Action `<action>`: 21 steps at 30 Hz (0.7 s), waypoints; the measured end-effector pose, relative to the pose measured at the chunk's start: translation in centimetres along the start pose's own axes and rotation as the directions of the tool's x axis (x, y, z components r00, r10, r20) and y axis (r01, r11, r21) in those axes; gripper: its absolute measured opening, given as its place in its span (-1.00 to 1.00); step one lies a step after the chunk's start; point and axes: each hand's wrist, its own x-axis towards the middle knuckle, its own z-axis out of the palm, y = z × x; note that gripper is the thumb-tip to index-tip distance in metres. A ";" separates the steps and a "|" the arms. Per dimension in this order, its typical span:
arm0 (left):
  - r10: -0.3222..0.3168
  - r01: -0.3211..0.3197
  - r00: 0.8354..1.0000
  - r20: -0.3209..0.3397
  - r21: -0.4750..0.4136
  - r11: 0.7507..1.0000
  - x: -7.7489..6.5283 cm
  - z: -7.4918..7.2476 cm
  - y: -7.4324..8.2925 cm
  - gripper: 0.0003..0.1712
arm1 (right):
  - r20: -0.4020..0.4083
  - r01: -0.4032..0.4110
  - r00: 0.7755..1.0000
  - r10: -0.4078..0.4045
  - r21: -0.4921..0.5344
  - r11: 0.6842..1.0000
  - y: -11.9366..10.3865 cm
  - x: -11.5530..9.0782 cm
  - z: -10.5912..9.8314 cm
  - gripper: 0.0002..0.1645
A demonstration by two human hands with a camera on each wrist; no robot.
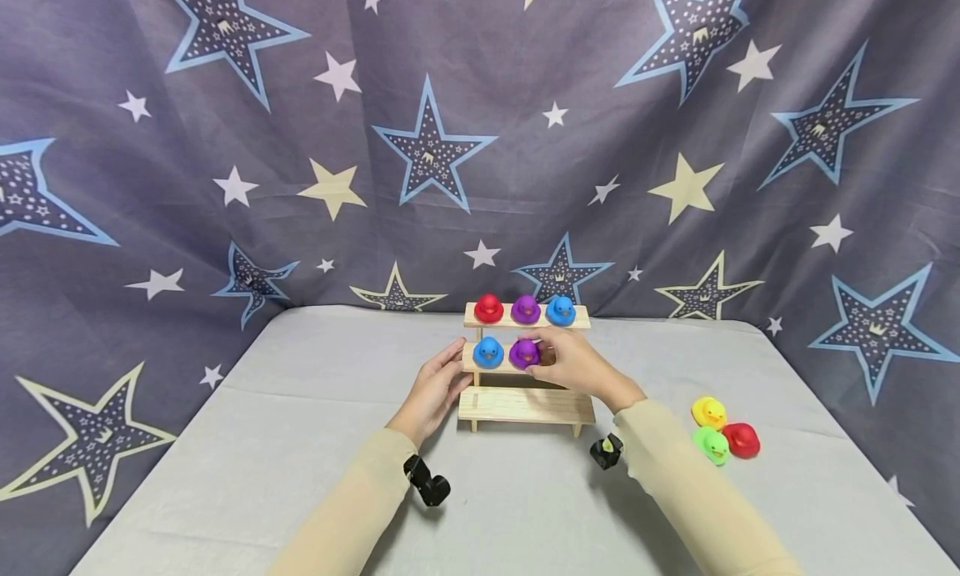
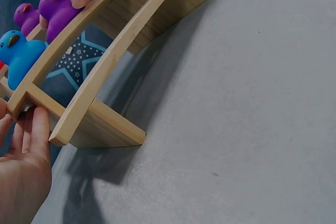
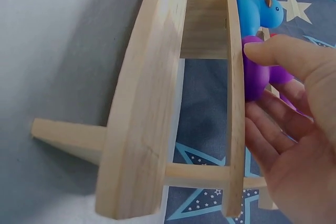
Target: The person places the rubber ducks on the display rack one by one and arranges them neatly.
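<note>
A three-tier wooden display rack (image 1: 525, 405) stands on the table. On its middle tier, my right hand (image 1: 573, 361) holds a purple rubber duck (image 1: 522, 355) between thumb and fingers, the duck's base at the board. Just left of it sits a blue rubber duck (image 1: 488, 353). My left hand (image 1: 437, 386) grips the left end of that middle tier; in the left wrist view its fingers (image 2: 38, 132) reach under the board. Along the top tier stand a red duck (image 1: 489, 308), another purple duck (image 1: 526, 309) and another blue duck (image 1: 560, 310).
To the right on the grey tabletop (image 1: 300, 368), a yellow duck (image 1: 708, 412), a green duck (image 1: 712, 446) and a second red duck (image 1: 742, 440) lie close together. A star-patterned curtain (image 1: 480, 51) hangs behind the table. Each wrist carries a black camera mount (image 1: 427, 481).
</note>
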 end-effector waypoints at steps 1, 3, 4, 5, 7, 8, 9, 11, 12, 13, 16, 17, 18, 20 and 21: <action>0.001 -0.001 1.000 0.000 -0.002 1.000 0.0 0.0 0.0 -0.37 | -0.001 -0.001 1.000 0.001 0.003 1.000 0.0 0.0 0.0 -0.36; 0.003 -0.003 1.000 0.001 -0.001 1.000 0.0 0.0 0.0 -0.36 | -0.002 -0.003 1.000 0.003 0.006 1.000 0.0 -0.1 -0.1 -0.37; 0.004 -0.004 1.000 0.001 -0.001 1.000 -0.1 0.0 0.0 -0.36 | -0.003 -0.002 1.000 0.002 0.006 1.000 0.0 -0.1 -0.1 -0.37; 0.003 -0.003 1.000 0.000 -0.001 1.000 -0.1 0.0 0.0 -0.36 | -0.003 -0.002 1.000 0.002 0.009 1.000 0.1 -0.1 -0.1 -0.37; 0.003 -0.003 1.000 0.001 -0.001 1.000 -0.1 0.0 0.0 -0.36 | 0.000 -0.002 1.000 0.002 0.012 1.000 0.2 -0.1 0.0 -0.37; 0.003 -0.003 1.000 0.001 0.002 1.000 -0.1 0.0 0.0 -0.36 | 0.002 -0.001 1.000 0.001 0.013 1.000 0.2 -0.1 0.0 -0.37; 0.003 -0.003 1.000 0.002 0.002 1.000 -0.1 0.0 -0.1 -0.36 | 0.004 0.000 1.000 0.000 0.014 1.000 0.3 -0.2 0.0 -0.37; 0.003 -0.003 1.000 0.000 0.002 1.000 -0.1 0.0 -0.1 -0.36 | 0.009 -0.001 1.000 0.001 0.027 1.000 0.3 -0.2 -0.1 -0.36; 0.004 -0.004 1.000 0.000 0.001 1.000 -0.1 0.0 -0.1 -0.37 | 0.011 -0.004 1.000 0.004 0.036 0.999 0.3 -0.3 -0.1 -0.35; 0.005 -0.005 1.000 -0.001 0.000 1.000 -0.1 0.0 0.0 -0.37 | 0.015 -0.007 1.000 0.006 0.046 0.999 0.3 -0.3 -0.1 -0.35; 0.004 -0.004 1.000 -0.003 0.000 1.000 -0.1 0.1 0.0 -0.37 | 0.025 -0.014 1.000 0.012 0.073 0.997 0.2 -0.5 -0.4 -0.34; 0.002 -0.002 1.000 -0.005 -0.002 1.000 -0.1 0.1 0.1 -0.36 | 0.025 -0.015 1.000 0.013 0.073 0.997 0.3 -0.7 -0.4 -0.35; 0.002 -0.002 1.000 -0.005 0.000 1.000 -0.1 0.1 0.1 -0.36 | 0.026 -0.014 1.000 0.012 0.073 0.997 0.3 -0.8 -0.5 -0.36; 0.001 -0.001 1.000 -0.005 0.002 1.000 -0.1 0.1 0.1 -0.36 | 0.025 -0.013 1.000 0.011 0.062 0.998 0.3 -1.0 -0.7 -0.37; -0.001 0.001 1.000 -0.006 0.000 1.000 -0.1 0.1 0.1 -0.36 | 0.023 -0.016 1.000 0.015 0.055 0.998 0.3 -1.2 -0.8 -0.38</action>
